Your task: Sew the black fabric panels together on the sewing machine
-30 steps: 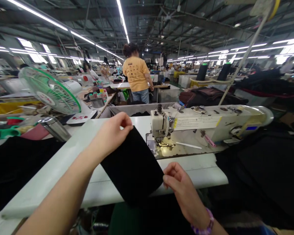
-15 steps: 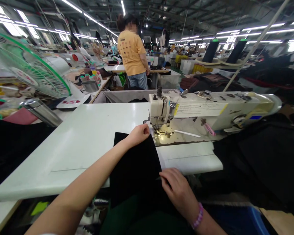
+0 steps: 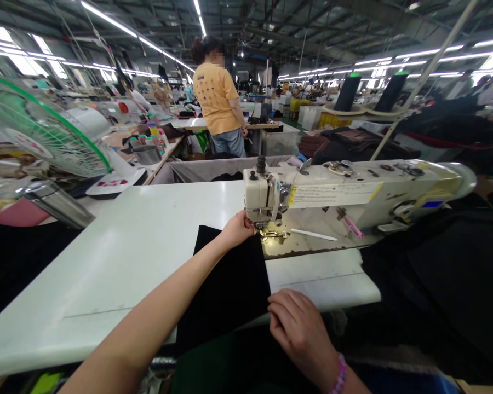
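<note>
A piece of black fabric (image 3: 230,287) lies over the front edge of the white sewing table (image 3: 148,235), its lower part hanging toward my lap. My left hand (image 3: 239,229) pinches the fabric's far right corner, right beside the needle and presser foot of the sewing machine (image 3: 312,186). Lower down, my right hand (image 3: 299,324) has its fingers closed on the right edge of the same fabric. A bead bracelet (image 3: 339,374) circles my right wrist. The left fingertips are partly hidden against the machine head.
A white pen-like stick (image 3: 314,235) and pink-handled thread snips (image 3: 351,224) lie on the machine bed. At left stand a green-rimmed fan (image 3: 53,128) and a steel flask (image 3: 59,203). Dark cloth (image 3: 439,284) is heaped at right. A person in a yellow shirt (image 3: 216,98) stands beyond.
My left hand has come closer to the presser foot with the fabric's corner. My right hand keeps its hold on the edge. The view has tilted slightly up.
</note>
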Action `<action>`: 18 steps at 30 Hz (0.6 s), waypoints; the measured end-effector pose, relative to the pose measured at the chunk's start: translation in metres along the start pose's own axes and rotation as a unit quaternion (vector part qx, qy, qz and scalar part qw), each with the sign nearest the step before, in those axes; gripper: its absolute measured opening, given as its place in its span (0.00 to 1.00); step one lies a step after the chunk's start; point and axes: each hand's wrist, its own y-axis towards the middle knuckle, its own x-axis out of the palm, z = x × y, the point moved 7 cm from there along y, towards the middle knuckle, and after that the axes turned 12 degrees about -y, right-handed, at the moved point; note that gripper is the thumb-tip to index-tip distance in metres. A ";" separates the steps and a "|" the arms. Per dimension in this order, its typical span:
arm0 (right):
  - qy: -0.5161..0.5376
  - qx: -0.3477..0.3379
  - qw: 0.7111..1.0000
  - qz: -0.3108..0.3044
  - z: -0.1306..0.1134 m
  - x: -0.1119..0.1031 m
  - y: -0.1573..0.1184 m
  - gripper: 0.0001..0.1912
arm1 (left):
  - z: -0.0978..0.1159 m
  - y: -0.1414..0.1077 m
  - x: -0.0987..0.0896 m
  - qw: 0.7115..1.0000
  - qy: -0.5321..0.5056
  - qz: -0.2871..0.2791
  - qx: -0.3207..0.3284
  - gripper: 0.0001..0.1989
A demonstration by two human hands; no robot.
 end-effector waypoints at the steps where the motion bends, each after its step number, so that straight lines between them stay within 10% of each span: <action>1: 0.002 0.002 1.000 -0.001 0.000 0.000 0.000 0.13 | 0.001 -0.001 0.000 1.000 0.000 0.000 0.001 0.09; 12: 0.018 -0.018 1.000 0.004 0.001 0.003 -0.004 0.12 | 0.013 -0.010 -0.004 0.996 0.075 0.032 0.022 0.09; 16: 0.026 -0.029 0.999 -0.003 0.002 0.002 -0.008 0.13 | 0.040 -0.077 0.001 0.986 0.136 0.054 0.078 0.07; 18: 0.033 -0.035 0.999 -0.006 0.002 0.000 -0.009 0.13 | 0.054 -0.124 0.026 0.969 0.161 -0.070 0.176 0.03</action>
